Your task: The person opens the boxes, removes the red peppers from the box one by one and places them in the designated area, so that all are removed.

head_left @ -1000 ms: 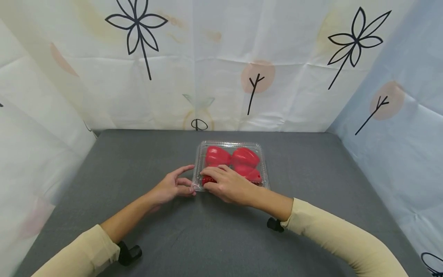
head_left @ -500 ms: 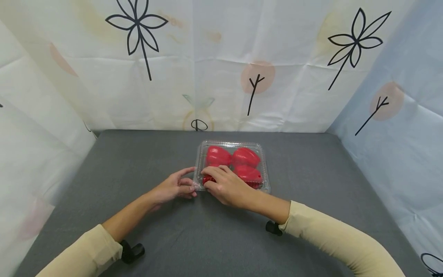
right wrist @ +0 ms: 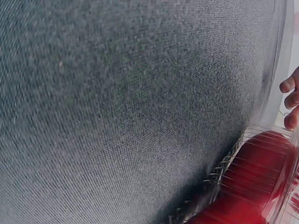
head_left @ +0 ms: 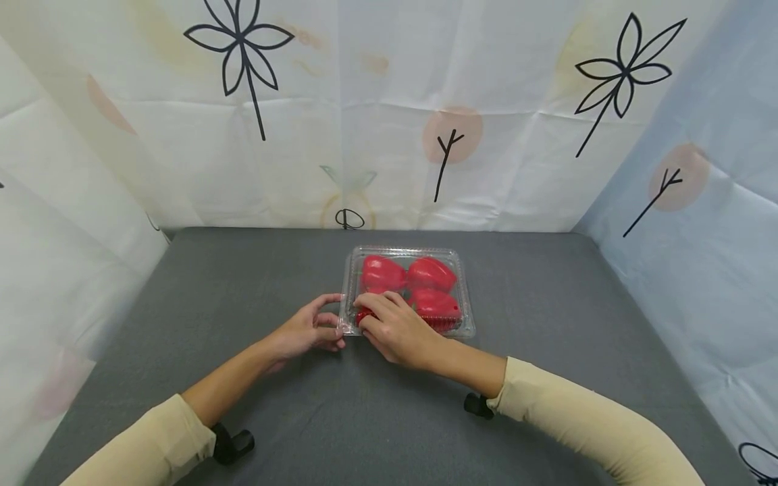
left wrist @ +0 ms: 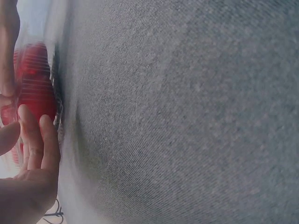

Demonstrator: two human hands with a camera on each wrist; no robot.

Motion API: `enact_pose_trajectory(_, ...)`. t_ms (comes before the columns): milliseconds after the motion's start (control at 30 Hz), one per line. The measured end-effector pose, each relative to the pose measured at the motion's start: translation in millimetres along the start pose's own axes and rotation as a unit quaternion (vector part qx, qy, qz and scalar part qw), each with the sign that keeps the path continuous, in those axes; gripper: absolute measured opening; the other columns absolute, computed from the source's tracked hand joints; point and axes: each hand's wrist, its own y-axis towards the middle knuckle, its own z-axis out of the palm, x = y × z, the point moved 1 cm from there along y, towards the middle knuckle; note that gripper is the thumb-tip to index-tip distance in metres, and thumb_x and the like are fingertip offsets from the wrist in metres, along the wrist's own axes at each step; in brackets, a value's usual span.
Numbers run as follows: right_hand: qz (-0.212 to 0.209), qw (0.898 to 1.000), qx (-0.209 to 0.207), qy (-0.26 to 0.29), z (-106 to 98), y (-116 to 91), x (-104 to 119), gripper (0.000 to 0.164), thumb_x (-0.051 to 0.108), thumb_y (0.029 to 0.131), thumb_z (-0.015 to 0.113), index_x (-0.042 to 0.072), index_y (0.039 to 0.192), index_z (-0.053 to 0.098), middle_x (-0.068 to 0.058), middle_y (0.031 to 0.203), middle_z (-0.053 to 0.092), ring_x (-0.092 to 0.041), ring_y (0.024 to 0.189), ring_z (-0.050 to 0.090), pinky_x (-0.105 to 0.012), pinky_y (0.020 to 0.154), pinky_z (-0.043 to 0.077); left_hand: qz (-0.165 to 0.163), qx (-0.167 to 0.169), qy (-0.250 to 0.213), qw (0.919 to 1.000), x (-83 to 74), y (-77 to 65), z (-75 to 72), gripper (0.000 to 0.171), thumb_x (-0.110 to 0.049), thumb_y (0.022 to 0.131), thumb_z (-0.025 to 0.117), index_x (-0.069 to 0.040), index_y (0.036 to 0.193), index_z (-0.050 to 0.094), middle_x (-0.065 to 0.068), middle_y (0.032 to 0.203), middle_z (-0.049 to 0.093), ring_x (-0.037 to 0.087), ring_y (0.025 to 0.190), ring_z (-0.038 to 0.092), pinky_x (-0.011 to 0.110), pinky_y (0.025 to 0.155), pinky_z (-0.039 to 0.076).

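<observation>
A clear plastic container [head_left: 467, 293] on the table holds several glossy red bell peppers [head_left: 431, 273], one of them at the front right [head_left: 434, 304]. My right hand [head_left: 401, 334] reaches over the front left of the container, its fingers bent round a red bell pepper [head_left: 363, 315] that they mostly cover. At the container's left side is my left hand [head_left: 306, 329], fingertips right at the wall and thumb apart. In the left wrist view the fingers [left wrist: 35, 144] of that hand are extended along the ribbed side. The right wrist view shows the container's ribbed front wall with red behind it.
Grey cloth covers the table [head_left: 255, 270], whose far edge meets a white patterned curtain [head_left: 389, 155]. More curtain hangs at the left and right. Black straps with small mounts [head_left: 234, 445] sit at both wrists.
My right wrist and forearm have shifted slightly left and toward me, uncovering more of the front right pepper. The left hand and the container have barely moved.
</observation>
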Motion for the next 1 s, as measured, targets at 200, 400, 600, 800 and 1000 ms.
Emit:
enact_pose_trajectory(200, -0.001, 1.0, -0.01, -0.008, 1.1, -0.1, 0.2, 0.017, 0.013, 0.082, 0.08, 0.007, 0.093, 0.069, -0.012, 0.121, 0.061, -0.023, 0.115, 0.056, -0.039, 0.1, 0.045, -0.008, -0.006, -0.009, 0.9999, -0.2, 0.4, 2.3, 0.07, -0.006, 0.095, 0.065, -0.009, 0.151, 0.022, 0.018, 0.108, 0.065, 0.023, 0.087, 0.069, 0.038, 0.083, 0.057)
enact_pose_trajectory(400, -0.004, 1.0, -0.005, -0.018, 1.6, -1.1, 0.1, 0.014, 0.015, 0.085, 0.078, 0.008, 0.092, 0.068, -0.01, 0.12, 0.06, -0.021, 0.113, 0.055, -0.039, 0.1, 0.045, -0.01, -0.016, 0.0, 0.9998, -1.1, 0.6, 4.9, 0.069, -0.006, 0.095, 0.066, -0.009, 0.15, 0.025, 0.011, 0.103, 0.067, 0.022, 0.086, 0.068, 0.037, 0.082, 0.057)
enact_pose_trajectory(600, -0.013, 1.0, -0.009, -0.017, 1.6, -1.7, 0.4, 0.017, 0.015, 0.082, 0.08, 0.008, 0.092, 0.068, -0.01, 0.119, 0.059, -0.021, 0.112, 0.055, -0.039, 0.1, 0.045, 0.004, -0.018, 0.006, 0.9998, -1.1, -0.5, 6.3, 0.068, -0.005, 0.095, 0.065, -0.005, 0.149, 0.024, 0.01, 0.099, 0.065, 0.018, 0.081, 0.066, 0.035, 0.078, 0.056)
enact_pose_trajectory(800, -0.016, 1.0, -0.009, -0.015, 0.9, -1.6, -0.9, 0.02, 0.016, 0.08, 0.082, 0.007, 0.093, 0.068, -0.01, 0.118, 0.06, -0.022, 0.112, 0.056, -0.04, 0.1, 0.046, 0.006, -0.024, 0.006, 0.9997, -2.2, -0.7, 7.4, 0.068, -0.003, 0.094, 0.065, -0.005, 0.149, 0.025, 0.01, 0.098, 0.065, 0.017, 0.077, 0.065, 0.035, 0.077, 0.057)
enact_pose_trajectory(1000, -0.015, 1.0, -0.008, -0.016, 0.6, -1.7, -1.3, 0.02, 0.016, 0.08, 0.082, 0.007, 0.093, 0.068, -0.01, 0.118, 0.06, -0.022, 0.112, 0.056, -0.041, 0.1, 0.047, 0.003, -0.03, 0.012, 0.9995, -3.1, -0.7, 8.2, 0.067, -0.002, 0.093, 0.066, -0.004, 0.148, 0.026, 0.008, 0.097, 0.066, 0.015, 0.074, 0.063, 0.033, 0.076, 0.057)
